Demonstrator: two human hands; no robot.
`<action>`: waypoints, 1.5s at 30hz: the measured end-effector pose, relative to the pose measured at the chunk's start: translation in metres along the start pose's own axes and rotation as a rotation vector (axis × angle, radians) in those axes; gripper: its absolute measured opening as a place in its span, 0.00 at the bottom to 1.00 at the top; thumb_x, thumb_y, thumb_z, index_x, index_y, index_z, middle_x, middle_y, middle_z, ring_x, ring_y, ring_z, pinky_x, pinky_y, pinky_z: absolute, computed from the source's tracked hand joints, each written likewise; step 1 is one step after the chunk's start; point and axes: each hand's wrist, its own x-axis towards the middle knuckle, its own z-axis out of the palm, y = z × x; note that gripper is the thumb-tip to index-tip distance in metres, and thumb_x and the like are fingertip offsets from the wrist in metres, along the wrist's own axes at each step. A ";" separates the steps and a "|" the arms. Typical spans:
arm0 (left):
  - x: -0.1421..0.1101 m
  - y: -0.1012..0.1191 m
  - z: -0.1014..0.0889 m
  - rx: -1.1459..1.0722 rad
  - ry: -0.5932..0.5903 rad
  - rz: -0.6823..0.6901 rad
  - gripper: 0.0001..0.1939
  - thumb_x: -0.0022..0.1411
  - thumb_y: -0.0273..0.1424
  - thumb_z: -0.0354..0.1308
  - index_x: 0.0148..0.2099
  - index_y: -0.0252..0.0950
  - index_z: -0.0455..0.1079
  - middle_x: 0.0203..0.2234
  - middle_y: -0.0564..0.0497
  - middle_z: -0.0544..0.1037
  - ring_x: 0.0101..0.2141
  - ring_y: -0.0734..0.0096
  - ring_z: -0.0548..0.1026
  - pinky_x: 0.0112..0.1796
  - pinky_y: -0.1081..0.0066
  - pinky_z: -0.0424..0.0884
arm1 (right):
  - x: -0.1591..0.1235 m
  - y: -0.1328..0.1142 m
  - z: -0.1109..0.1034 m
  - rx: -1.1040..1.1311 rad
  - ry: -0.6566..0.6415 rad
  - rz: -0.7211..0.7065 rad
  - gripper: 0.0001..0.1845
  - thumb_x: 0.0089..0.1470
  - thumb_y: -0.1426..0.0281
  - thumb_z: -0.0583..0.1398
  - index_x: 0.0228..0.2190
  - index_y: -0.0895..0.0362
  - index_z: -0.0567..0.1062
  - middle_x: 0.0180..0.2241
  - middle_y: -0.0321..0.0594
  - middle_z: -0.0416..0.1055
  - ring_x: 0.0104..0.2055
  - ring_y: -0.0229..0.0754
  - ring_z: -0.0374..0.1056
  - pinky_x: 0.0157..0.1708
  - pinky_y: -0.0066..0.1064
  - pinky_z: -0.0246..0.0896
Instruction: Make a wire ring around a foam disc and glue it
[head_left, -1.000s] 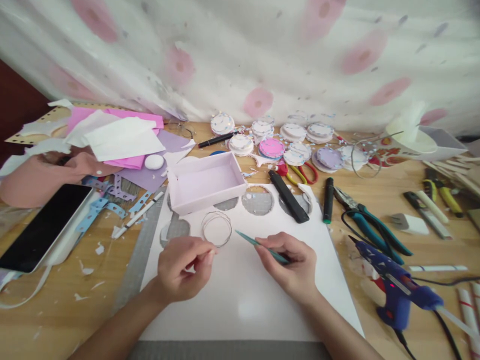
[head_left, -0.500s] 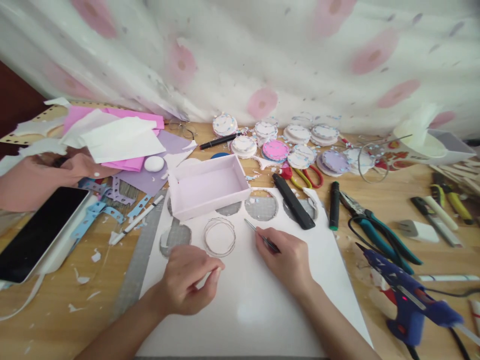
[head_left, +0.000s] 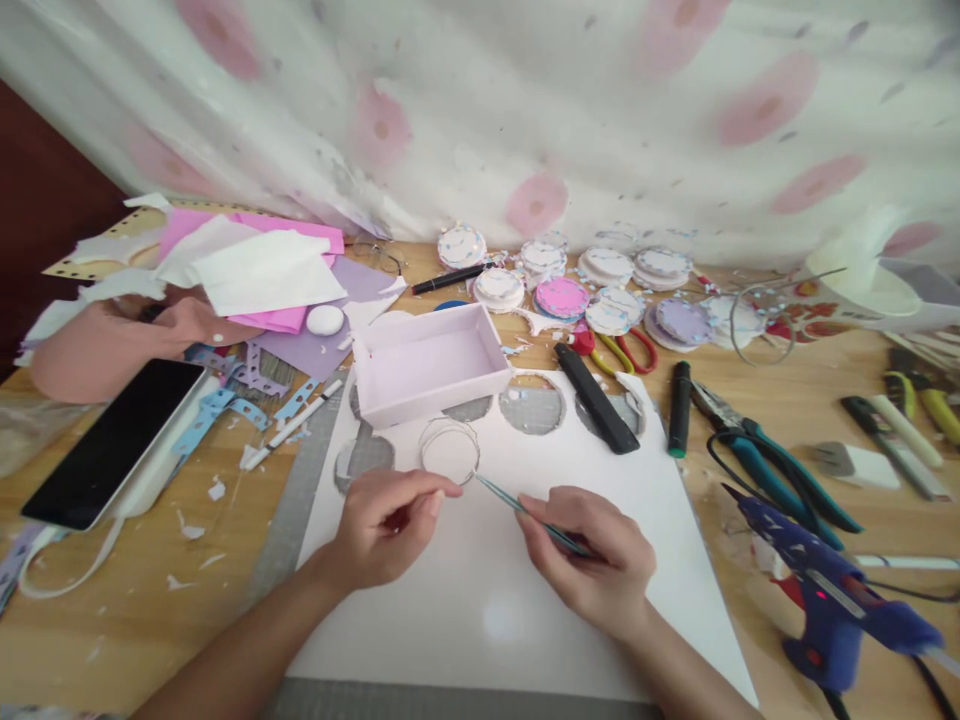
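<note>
My right hand (head_left: pixel 592 565) grips a thin teal craft knife (head_left: pixel 517 508), its tip at the lower right edge of a drawn circle (head_left: pixel 449 450) on the white foam sheet (head_left: pixel 487 600). My left hand (head_left: pixel 386 525) rests on the sheet just below that circle, fingers curled with thumb and forefinger pinched together; nothing shows between them. Several round holes (head_left: pixel 532 405) are cut out of the sheet's far side. A pale pink box (head_left: pixel 429 362) sits on the sheet's far left corner.
A blue glue gun (head_left: pixel 817 600), teal pliers (head_left: pixel 757 455), a black marker (head_left: pixel 679 394), a black cutter (head_left: pixel 596 398) and red scissors (head_left: pixel 607 345) lie right. Decorated foam discs (head_left: pixel 562 297) line the back. A phone (head_left: pixel 112 445) and paper scraps (head_left: pixel 255 270) lie left.
The knife tip swung from beside the cut-out holes back to the drawn circle's edge. My left hand moved up closer to the circle. The view shifted slightly.
</note>
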 end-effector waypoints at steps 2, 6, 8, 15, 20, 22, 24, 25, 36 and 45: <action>-0.002 -0.001 0.000 -0.053 -0.009 -0.045 0.10 0.60 0.22 0.52 0.36 0.33 0.75 0.10 0.60 0.63 0.12 0.83 0.56 0.14 0.80 0.52 | -0.001 -0.003 0.003 0.020 -0.016 -0.011 0.09 0.49 0.80 0.62 0.32 0.54 0.74 0.17 0.32 0.70 0.18 0.35 0.65 0.18 0.27 0.59; -0.008 -0.002 0.002 -0.163 -0.043 -0.137 0.09 0.59 0.22 0.53 0.39 0.32 0.74 0.11 0.59 0.63 0.13 0.82 0.56 0.15 0.80 0.53 | -0.002 -0.004 0.007 0.031 -0.061 -0.025 0.08 0.50 0.79 0.62 0.31 0.55 0.74 0.18 0.33 0.71 0.18 0.35 0.65 0.18 0.26 0.60; -0.010 -0.003 0.003 -0.199 -0.064 -0.184 0.09 0.60 0.23 0.53 0.40 0.31 0.74 0.13 0.59 0.64 0.14 0.82 0.56 0.16 0.80 0.55 | -0.002 -0.003 0.009 0.034 -0.079 -0.012 0.07 0.49 0.79 0.62 0.30 0.56 0.74 0.18 0.34 0.72 0.19 0.35 0.66 0.19 0.26 0.61; -0.014 -0.008 0.007 -0.229 -0.056 -0.301 0.06 0.59 0.25 0.57 0.37 0.34 0.75 0.14 0.56 0.68 0.16 0.81 0.60 0.18 0.80 0.57 | -0.005 -0.001 0.008 0.117 -0.102 0.119 0.05 0.50 0.78 0.63 0.29 0.57 0.75 0.20 0.35 0.74 0.17 0.32 0.63 0.16 0.24 0.56; -0.014 -0.009 0.006 -0.251 -0.064 -0.389 0.06 0.61 0.28 0.57 0.35 0.35 0.76 0.18 0.52 0.74 0.19 0.78 0.66 0.20 0.78 0.60 | -0.011 0.000 0.007 0.252 -0.132 0.369 0.01 0.51 0.73 0.63 0.28 0.57 0.75 0.16 0.32 0.69 0.15 0.31 0.57 0.15 0.23 0.52; -0.013 -0.007 0.004 -0.264 -0.076 -0.401 0.07 0.61 0.28 0.56 0.35 0.36 0.77 0.19 0.51 0.76 0.19 0.78 0.67 0.20 0.78 0.60 | -0.011 -0.001 0.006 0.258 -0.105 0.463 0.02 0.51 0.71 0.63 0.28 0.57 0.75 0.15 0.32 0.68 0.16 0.32 0.57 0.16 0.23 0.53; -0.012 -0.006 0.003 -0.276 -0.083 -0.397 0.08 0.62 0.28 0.56 0.35 0.36 0.77 0.20 0.50 0.76 0.20 0.77 0.68 0.21 0.78 0.60 | -0.011 -0.002 0.004 0.260 -0.096 0.524 0.04 0.51 0.70 0.63 0.27 0.57 0.75 0.15 0.33 0.67 0.17 0.32 0.56 0.16 0.23 0.52; -0.011 -0.006 0.003 -0.282 -0.086 -0.393 0.08 0.62 0.28 0.56 0.35 0.36 0.77 0.20 0.50 0.77 0.20 0.77 0.69 0.21 0.78 0.60 | -0.010 -0.003 0.004 0.264 -0.103 0.542 0.04 0.51 0.69 0.63 0.27 0.57 0.76 0.15 0.33 0.67 0.17 0.31 0.55 0.16 0.24 0.51; -0.017 -0.011 0.005 -0.285 -0.089 -0.366 0.06 0.60 0.27 0.57 0.35 0.36 0.77 0.19 0.51 0.75 0.19 0.77 0.66 0.20 0.77 0.60 | -0.010 0.002 0.005 0.270 -0.187 0.489 0.07 0.51 0.69 0.63 0.26 0.59 0.77 0.14 0.32 0.64 0.15 0.30 0.52 0.14 0.23 0.47; -0.005 -0.003 -0.003 -0.271 -0.092 -0.343 0.10 0.61 0.28 0.54 0.35 0.34 0.78 0.12 0.57 0.66 0.14 0.82 0.58 0.16 0.78 0.54 | -0.006 0.006 0.001 0.056 -0.038 0.180 0.03 0.51 0.76 0.62 0.28 0.56 0.75 0.19 0.35 0.73 0.16 0.33 0.61 0.17 0.25 0.57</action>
